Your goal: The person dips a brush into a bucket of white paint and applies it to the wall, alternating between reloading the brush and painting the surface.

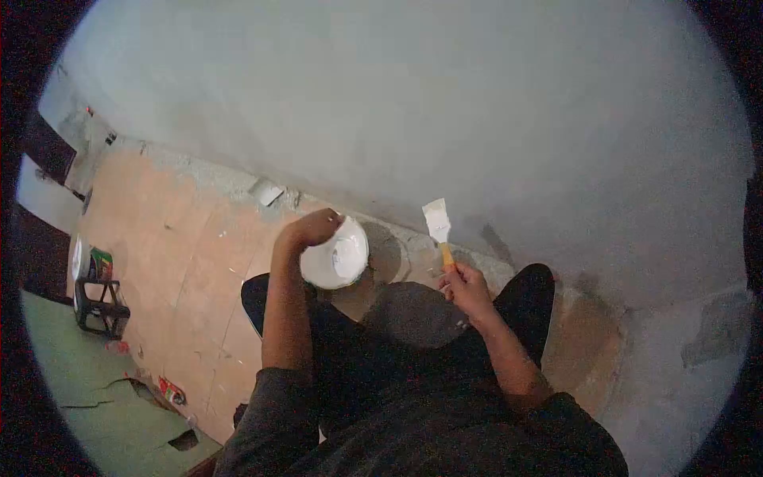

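My left hand [315, 227] is bent over the far rim of a white bucket [318, 270], its fingers closed on the edge. White paste shows inside the bucket, which is tilted toward me. A putty knife [447, 253] with a yellow handle is in my right hand [469, 291], my fingers wrapped round the grip. Its blade points up toward the wall and carries white material.
A pale plastered wall [413, 103] rises in front of me. On the tiled floor [191, 238], a flat light plate [265, 191] lies by the wall base. At left are a black stool-like frame [103, 307], a tub [86, 261] and a red packet [171, 390].
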